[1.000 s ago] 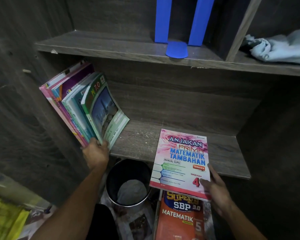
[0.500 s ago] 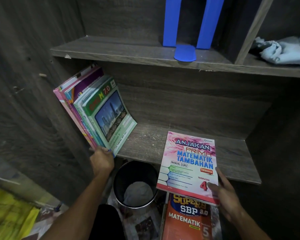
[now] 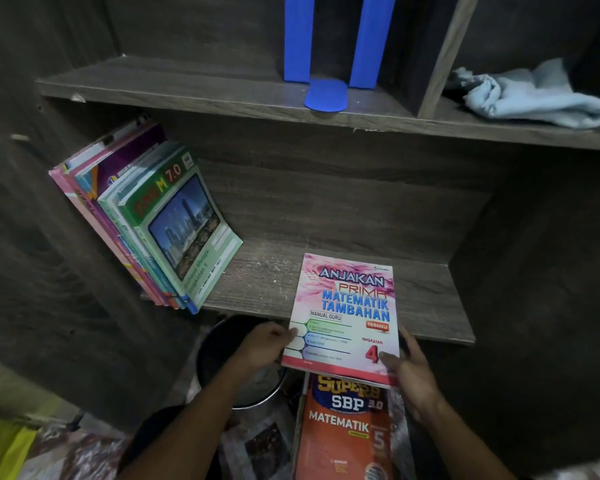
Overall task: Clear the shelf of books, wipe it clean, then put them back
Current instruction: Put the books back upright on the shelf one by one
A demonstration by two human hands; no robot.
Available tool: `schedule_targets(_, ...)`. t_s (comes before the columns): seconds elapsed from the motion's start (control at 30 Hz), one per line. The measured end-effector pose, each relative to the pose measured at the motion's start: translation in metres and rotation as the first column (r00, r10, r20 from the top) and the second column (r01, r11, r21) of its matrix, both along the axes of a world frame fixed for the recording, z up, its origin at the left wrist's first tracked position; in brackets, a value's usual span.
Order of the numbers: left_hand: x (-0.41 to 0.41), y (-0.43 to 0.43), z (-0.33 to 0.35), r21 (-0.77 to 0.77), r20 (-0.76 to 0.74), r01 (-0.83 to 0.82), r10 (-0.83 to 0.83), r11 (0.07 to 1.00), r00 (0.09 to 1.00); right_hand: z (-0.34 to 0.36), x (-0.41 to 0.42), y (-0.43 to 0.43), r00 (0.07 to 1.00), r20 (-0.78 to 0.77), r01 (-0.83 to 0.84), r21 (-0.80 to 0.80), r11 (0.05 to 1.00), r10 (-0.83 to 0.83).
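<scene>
Head view has the pink-and-white paperback maths workbook (image 3: 347, 306) held flat, cover up, over the near edge of the dark wooden lower shelf (image 3: 426, 299), right of centre. What I note as new: the left hand (image 3: 265, 344) has let go of the leaning row of thin colourful paperbacks (image 3: 160, 223) at the left end of that shelf and has crossed over to pinch the workbook's left edge. The right hand (image 3: 411, 374) grips the near right corner, thumb on the cover and fingers underneath. Both hands are therefore closed on the one book.

The row now stands unsupported, tilted against the left wall, and it has not slumped. I read this as the putting-back stage. The crumpled light blue cloth (image 3: 534, 95) lies set aside on the upper shelf (image 3: 187, 88) at far right, with the blue plastic bookend (image 3: 326, 95) to its left. An orange maths paperback (image 3: 343, 431) waits low and near, below the workbook. I judge the workbook must next be turned upright and set against the row's green-covered outer book.
</scene>
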State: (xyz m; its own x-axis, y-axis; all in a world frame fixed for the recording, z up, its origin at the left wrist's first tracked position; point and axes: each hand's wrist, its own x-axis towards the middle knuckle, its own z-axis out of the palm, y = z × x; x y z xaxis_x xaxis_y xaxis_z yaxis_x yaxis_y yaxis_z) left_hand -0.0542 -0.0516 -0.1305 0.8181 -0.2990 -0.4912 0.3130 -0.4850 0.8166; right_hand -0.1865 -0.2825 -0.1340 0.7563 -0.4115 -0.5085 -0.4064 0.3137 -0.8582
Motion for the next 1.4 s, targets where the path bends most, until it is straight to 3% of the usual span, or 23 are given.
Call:
schedule_targets(0.23,0.003,-0.015,-0.006,0.126,0.052,-0.019,0.012,0.992,0.999,-0.003,-0.010,0.001,0.999,0.030,0.042,0.003,0.999,-0.042)
schedule_targets(0.5,0.011,-0.017,0.012,-0.178,-0.227,-0.046,0.005,0.983,0.974,-0.002,-0.015,0.000,0.995,0.061,0.080,0.065,0.995,-0.084)
schedule_targets(0.7,0.030,-0.040,0.032,-0.166,-0.249,0.053,-0.094,0.985,0.964,-0.001,-0.020,-0.007,0.998,0.034,0.057,0.084,0.995,-0.060)
schedule_targets(0.83,0.035,-0.056,0.048,-0.081,-0.254,0.129,-0.146,0.988,0.956,0.011,-0.018,-0.007,0.997,-0.076,-0.013,-0.161,0.987,0.000)
schedule_targets(0.97,0.033,-0.065,0.060,-0.126,-0.278,0.112,-0.144,0.986,0.950,0.021,-0.010,-0.002,0.977,-0.196,-0.189,-0.608,0.771,0.085)
schedule_targets(1.0,0.032,-0.068,0.061,-0.138,-0.283,0.113,-0.149,0.984,0.948,0.029,-0.009,0.003,0.976,-0.186,-0.206,-0.630,0.749,0.112)
schedule_targets(1.1,0.025,-0.080,0.058,-0.157,-0.296,0.135,-0.177,0.978,0.939,0.056,-0.007,0.031,0.964,-0.095,-0.260,-0.509,0.821,0.247)
schedule_targets(1.17,0.019,-0.089,0.057,-0.150,-0.286,0.137,-0.175,0.979,0.942,0.069,-0.007,0.050,0.945,-0.075,-0.301,-0.581,0.756,0.319)
schedule_targets(1.27,0.015,-0.101,0.059,-0.164,-0.307,0.109,-0.155,0.980,0.939,0.071,-0.007,0.060,0.961,-0.089,-0.250,-0.688,0.681,0.263)
schedule_targets(1.4,0.014,-0.104,0.070,-0.157,-0.354,0.127,-0.176,0.979,0.919,0.077,-0.016,0.056,0.968,-0.101,-0.234,-0.688,0.687,0.229)
